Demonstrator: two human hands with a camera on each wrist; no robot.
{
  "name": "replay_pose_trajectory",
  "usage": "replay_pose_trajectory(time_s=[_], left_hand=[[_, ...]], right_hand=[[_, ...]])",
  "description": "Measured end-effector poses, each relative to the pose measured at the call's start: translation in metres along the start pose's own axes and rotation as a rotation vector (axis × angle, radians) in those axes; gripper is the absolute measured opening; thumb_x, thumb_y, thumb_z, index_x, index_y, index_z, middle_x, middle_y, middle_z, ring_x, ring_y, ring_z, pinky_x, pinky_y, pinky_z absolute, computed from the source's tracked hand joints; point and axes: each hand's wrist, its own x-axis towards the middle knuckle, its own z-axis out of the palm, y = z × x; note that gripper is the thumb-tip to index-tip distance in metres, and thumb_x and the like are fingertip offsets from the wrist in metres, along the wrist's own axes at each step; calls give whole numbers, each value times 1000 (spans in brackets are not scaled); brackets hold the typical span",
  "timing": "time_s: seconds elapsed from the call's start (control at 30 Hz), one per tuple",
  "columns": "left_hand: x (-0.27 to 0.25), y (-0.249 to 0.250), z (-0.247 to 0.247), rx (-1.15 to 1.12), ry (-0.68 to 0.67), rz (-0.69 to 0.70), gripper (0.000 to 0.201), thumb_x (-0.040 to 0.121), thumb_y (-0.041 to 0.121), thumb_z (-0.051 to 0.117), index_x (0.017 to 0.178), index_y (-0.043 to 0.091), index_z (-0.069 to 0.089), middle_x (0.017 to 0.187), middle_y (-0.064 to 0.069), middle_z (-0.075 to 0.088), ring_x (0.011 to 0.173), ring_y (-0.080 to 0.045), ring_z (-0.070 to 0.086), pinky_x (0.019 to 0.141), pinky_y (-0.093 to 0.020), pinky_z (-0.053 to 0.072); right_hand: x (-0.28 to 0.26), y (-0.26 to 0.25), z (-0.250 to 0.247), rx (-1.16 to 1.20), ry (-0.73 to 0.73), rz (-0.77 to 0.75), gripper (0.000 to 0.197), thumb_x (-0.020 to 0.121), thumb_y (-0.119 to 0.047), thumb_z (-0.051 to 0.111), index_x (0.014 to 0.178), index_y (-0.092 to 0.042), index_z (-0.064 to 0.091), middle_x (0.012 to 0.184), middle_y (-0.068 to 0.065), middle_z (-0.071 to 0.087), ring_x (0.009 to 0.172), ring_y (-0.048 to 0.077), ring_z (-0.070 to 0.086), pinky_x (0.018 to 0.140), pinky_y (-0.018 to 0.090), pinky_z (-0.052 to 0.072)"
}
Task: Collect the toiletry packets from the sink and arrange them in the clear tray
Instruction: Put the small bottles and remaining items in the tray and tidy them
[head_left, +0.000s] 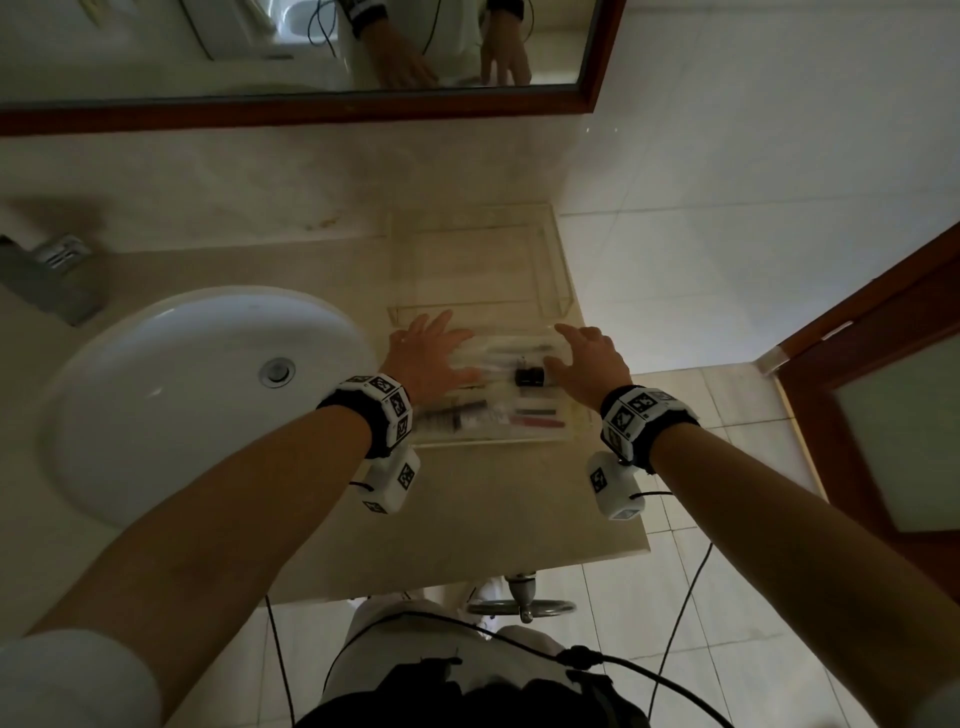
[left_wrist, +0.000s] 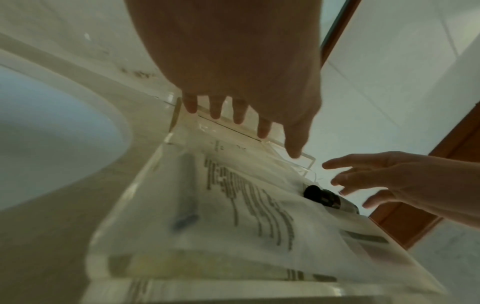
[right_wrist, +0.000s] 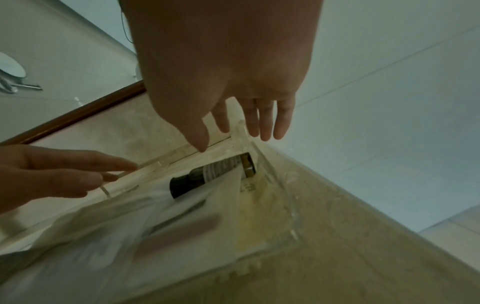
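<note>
While I am looking down at a beige stone tabletop (head_left: 483, 499), the white sink (head_left: 171, 395) is sitting at the far left with its metal drain (head_left: 277, 372) showing in the basin, and a chrome tap (head_left: 49, 275) is standing behind it. Just to the right of the sink, my left hand (head_left: 431, 358) is hovering with its grip open, fingers spread and straight, holding nothing; in the left wrist view the fingertips (left_wrist: 215, 115) are reaching toward the far wall of the clear tray (head_left: 563, 440). The toiletry packets (head_left: 498, 415) are lying inside that tray, between my two hands: pale, printed sachets overlapping one another, one with a reddish strip (right_wrist: 176, 236) showing through. A small dark bottle (head_left: 529, 376) is lying on its side among them, toward the tray's far right corner. A second, empty-looking clear tray (head_left: 561, 260) is sitting just behind the first, against the wall. To the right, my right hand (head_left: 589, 364) is also hovering above the tray's right end, its grip open and empty, fingers loosely extended; whether any fingertip is touching the tray rim I cannot tell. Both wrists are wearing black-and-white marked bands (head_left: 641, 415). A wood-framed mirror (head_left: 311, 111) is hanging above, and a wooden door (head_left: 883, 374) is standing at the far right.
</note>
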Motion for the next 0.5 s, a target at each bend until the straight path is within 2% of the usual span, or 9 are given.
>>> replay_pose_trajectory(time_s=[0.07,0.17,0.27,0.33,0.4,0.5], left_hand=[[-4,-6,-3,-32,116,-57,63,90,59,47,143,26,40,158,-3,23,144,-26,23,114,-46,20],[-10,-15,-8,-87,261,-148,54,93,50,47,135,15,47,144,-7,42,127,-28,45,104,-42,37],[-17,-21,-13,-84,190,-305,51,96,39,44,139,12,39,137,-12,45,117,-32,52,93,-40,43],[-21,-25,-16,-69,107,-375,45,96,30,42,135,8,39,126,-14,54,107,-33,57,82,-38,45],[-22,-29,-18,-58,38,-393,33,93,22,43,122,6,48,113,-15,61,96,-32,60,74,-34,44],[-24,-30,-20,-49,-24,-386,14,89,16,47,90,6,57,93,-12,65,78,-28,59,69,-31,46]], right_hand=[[0,-2,-2,25,-6,77,56,94,-37,47,145,-22,31,140,14,44,125,33,47,99,44,42],[2,-8,-5,26,-19,184,48,96,-33,43,140,-15,34,129,14,55,115,35,55,90,39,44],[3,-15,-6,-25,-42,259,37,97,-28,40,129,-9,42,123,16,58,111,36,56,85,37,43],[4,-19,-6,-45,-52,293,31,95,-24,41,121,-7,48,119,15,59,110,35,57,87,37,44],[6,-19,-9,-45,-72,328,24,93,-21,44,110,-7,54,111,14,61,105,34,59,93,40,46],[9,-18,-12,-41,-111,346,16,90,-19,48,98,-7,55,94,10,57,89,30,58,83,36,49]])
